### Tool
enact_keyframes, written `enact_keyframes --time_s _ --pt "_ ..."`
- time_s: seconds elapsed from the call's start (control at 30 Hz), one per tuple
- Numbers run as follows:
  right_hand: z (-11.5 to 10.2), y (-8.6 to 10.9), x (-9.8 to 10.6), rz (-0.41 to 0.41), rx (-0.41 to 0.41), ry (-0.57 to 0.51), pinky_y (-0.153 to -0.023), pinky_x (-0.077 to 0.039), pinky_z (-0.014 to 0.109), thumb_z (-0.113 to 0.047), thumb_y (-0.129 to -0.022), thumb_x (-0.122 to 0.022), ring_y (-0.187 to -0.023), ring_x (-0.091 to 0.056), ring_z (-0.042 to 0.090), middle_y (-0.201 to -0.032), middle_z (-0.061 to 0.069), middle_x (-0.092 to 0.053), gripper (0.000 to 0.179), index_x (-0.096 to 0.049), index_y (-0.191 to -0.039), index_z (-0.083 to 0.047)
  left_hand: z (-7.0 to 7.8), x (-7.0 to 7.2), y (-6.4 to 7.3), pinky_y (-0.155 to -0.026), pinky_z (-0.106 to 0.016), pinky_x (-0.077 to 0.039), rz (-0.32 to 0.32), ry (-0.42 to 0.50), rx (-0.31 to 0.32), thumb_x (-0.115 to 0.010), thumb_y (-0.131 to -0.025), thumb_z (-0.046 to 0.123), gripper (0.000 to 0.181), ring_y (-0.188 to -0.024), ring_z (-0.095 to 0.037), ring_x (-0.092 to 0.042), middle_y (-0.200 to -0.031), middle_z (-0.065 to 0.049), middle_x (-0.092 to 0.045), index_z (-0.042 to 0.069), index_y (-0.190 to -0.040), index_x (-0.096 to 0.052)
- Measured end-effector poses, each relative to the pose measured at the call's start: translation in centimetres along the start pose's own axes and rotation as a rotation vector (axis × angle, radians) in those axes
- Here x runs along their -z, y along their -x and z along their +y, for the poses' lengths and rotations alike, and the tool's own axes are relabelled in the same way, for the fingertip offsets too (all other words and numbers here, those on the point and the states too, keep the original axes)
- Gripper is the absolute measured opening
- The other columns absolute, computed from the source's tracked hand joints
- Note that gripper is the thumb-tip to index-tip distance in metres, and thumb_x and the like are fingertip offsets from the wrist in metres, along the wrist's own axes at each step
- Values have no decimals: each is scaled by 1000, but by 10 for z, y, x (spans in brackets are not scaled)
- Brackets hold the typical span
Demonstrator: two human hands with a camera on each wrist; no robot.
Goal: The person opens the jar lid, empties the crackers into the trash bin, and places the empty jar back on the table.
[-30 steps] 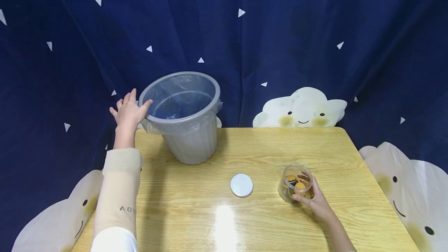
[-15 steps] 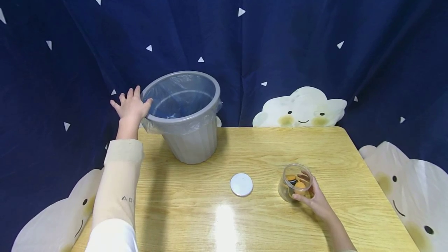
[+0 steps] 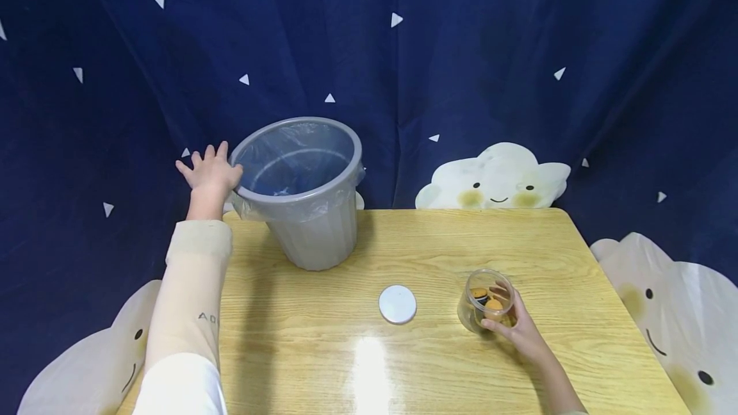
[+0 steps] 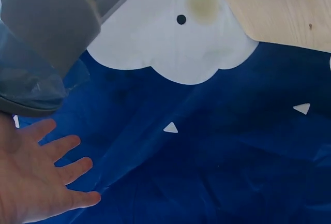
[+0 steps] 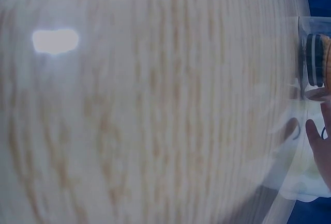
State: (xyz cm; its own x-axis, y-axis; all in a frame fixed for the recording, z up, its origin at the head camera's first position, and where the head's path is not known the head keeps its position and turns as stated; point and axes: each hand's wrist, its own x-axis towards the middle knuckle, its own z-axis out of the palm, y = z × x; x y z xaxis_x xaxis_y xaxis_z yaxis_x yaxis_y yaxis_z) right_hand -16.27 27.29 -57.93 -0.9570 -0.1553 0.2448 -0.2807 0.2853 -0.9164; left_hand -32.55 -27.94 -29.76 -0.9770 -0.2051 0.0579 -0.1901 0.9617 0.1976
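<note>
My left hand (image 3: 210, 177) is at the left edge of a grey trash bin (image 3: 317, 239), fingers spread wide and the thumb right at the rim. In the left wrist view, the spread fingers of that hand (image 4: 31, 177) show beside the bin's underside of the rim. My right hand (image 3: 523, 333) grips a clear jar (image 3: 468, 319) from its right side, thumb in front and fingers behind. Inside the lidless jar lie an orange round piece (image 3: 494, 307) and an orange-and-black layered piece (image 3: 480, 295). The right wrist view catches only part of the jar (image 5: 310, 25).
A round white lid (image 3: 398, 304) lies on the wooden table (image 3: 426, 364) between bin and jar. A thin clear liner bag (image 3: 302, 141) lines the bin and folds over its rim. Behind the table hangs a dark blue curtain (image 3: 484, 69) with cloud prints.
My left hand has shifted slightly left, its thumb drawing back from over the bin's rim. The right hand and jar stay in place.
</note>
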Motion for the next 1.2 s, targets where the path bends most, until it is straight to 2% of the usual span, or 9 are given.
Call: enact_keyframes --time_s 0.27,0.47,0.73,0.97,1.2 --pt "0 -1 -1 -3 1 -11 -92 -30 9 4 -75 -70 -119 -40 7 -133 26 -38 87 -17 -144 -3 -3 0 0 -100 -67 7 -53 -14 7 -41 -88 28 68 -132 -52 0 -147 -30 -9 4 -146 -14" --pt "-1 -1 -2 -3 -7 -20 -93 -32 10 4 -75 -70 -120 -40 6 -133 25 -38 86 -17 -143 -3 -1 0 -1 -101 -66 7 -82 -22 -17 -38 -88 23 66 -133 -51 2 -147 -29 -7 7 -146 -12" --pt "4 -1 0 -10 -22 -60 -91 -30 7 5 -75 -69 -120 -38 5 -133 28 -35 87 -18 -144 -7 0 -3 0 -100 -66 8 -114 15 -26 -34 -89 19 64 -133 -50 5 -148 -29 -3 10 -147 -9" --pt "5 -2 0 -10 -33 -101 -90 -28 5 8 -73 -69 -121 -38 11 -132 28 -34 86 -19 -142 -4 0 -3 1 -100 -67 7 -117 32 -17 -31 -88 19 64 -133 -51 4 -148 -29 -4 11 -147 -9" --pt "4 -4 0 -25 -30 -166 -91 -29 6 11 -71 -68 -121 -39 9 -133 33 -29 87 -17 -141 -1 0 -3 2 -100 -67 6 -107 40 -14 -31 -89 20 63 -132 -51 4 -147 -29 -5 11 -147 -10"
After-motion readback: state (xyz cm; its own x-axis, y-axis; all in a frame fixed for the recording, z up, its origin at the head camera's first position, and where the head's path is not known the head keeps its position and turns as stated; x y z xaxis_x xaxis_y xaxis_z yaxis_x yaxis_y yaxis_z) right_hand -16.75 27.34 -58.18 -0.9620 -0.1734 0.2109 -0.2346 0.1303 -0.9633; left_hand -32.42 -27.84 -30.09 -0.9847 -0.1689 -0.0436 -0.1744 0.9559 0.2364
